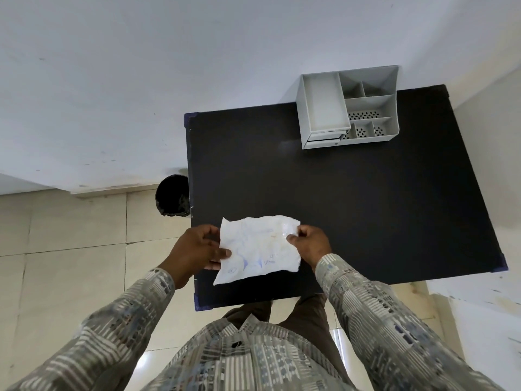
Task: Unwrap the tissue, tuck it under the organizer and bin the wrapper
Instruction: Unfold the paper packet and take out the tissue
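Patterned sleeves frame both hands, which pinch a flat white packet (258, 249) above the near part of the black desk (366, 207). Left hand (197, 246) has its grip closed on the packet's left edge, right hand (308, 244) on the right edge. Whether tissue remains inside the wrapper I cannot tell. Pulled unevenly, the film could tear and drop its contents. Organizer (349, 107) sits well beyond the right grip; bin (172, 196) stands just beyond the left.
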Available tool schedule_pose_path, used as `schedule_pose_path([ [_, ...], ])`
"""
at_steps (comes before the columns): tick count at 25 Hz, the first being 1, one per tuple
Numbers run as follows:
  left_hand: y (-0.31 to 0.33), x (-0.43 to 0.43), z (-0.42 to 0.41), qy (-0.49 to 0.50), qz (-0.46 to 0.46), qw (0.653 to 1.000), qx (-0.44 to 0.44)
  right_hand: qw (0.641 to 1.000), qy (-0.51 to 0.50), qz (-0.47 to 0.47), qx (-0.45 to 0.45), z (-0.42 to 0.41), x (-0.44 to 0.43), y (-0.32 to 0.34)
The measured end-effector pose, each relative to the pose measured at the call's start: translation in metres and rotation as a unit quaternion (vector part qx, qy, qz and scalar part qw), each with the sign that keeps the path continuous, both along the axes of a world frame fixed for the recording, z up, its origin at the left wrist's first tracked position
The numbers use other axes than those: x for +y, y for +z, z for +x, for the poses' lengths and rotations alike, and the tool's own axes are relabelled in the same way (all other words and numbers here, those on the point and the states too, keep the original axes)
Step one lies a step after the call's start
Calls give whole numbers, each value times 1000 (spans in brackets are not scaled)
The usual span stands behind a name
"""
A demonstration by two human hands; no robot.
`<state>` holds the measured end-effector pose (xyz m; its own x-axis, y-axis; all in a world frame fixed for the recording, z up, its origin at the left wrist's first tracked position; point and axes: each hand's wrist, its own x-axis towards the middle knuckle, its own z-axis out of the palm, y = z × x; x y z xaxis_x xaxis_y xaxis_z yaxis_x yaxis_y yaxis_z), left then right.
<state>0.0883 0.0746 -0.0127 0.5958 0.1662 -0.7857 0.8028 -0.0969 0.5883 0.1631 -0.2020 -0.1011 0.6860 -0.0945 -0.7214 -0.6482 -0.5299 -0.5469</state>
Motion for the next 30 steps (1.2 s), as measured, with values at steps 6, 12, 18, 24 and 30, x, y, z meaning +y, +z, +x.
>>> schedule_pose_path([
  [6,-5,0,-9,-48,103,993,-14,997,49,-56,-36,-4,-2,3],
  [12,-13,14,-16,-49,166,985,-6,997,-7,-56,-43,0,-7,5],
  [18,-18,17,-16,-85,204,975,-2,996,19,-75,-36,9,-16,9],
  [24,-30,21,-16,-78,216,973,26,979,98,-148,-102,22,-42,27],
  [30,-50,1,-9,-102,192,975,42,979,51,-120,-154,31,-64,68],
])
